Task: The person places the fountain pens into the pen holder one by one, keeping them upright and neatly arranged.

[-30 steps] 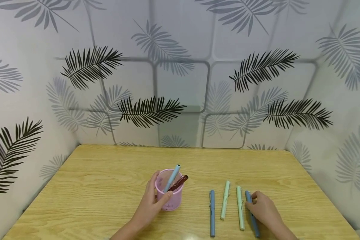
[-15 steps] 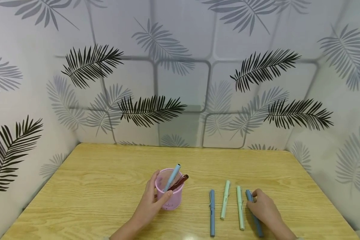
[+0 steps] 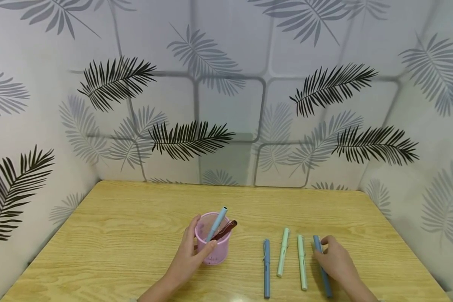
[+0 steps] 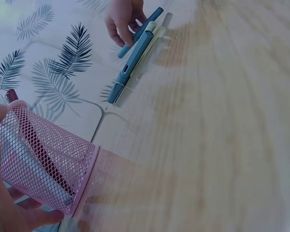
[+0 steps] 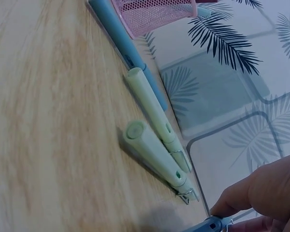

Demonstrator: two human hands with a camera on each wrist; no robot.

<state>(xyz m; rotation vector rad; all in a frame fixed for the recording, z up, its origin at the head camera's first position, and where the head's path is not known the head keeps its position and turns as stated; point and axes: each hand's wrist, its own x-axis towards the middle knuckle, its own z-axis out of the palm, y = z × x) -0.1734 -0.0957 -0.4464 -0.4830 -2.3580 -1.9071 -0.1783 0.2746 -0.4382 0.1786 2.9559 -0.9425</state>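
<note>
My left hand [image 3: 186,258] grips a pink mesh pen cup [image 3: 217,253], thumb in front and fingers round the far side. In the cup lean a light blue pen [image 3: 219,220] and a dark red pen [image 3: 227,228]. At the right, my right hand [image 3: 337,261] pinches a blue pen [image 3: 324,280] near its upper end. In the left wrist view this blue pen [image 4: 152,19] appears slightly raised off the table. Left of it lie a pale green pen [image 3: 302,264], a second pale green pen [image 3: 283,253] and another blue pen [image 3: 266,270].
The wood-grain table [image 3: 136,218] meets a leaf-patterned back wall [image 3: 226,105], with similar side walls at left and right. The loose pens lie side by side between the cup and my right hand.
The right hand and the blue pen in its fingers have shifted slightly to the right, away from the green pens. The left hand and the cup stay put.
</note>
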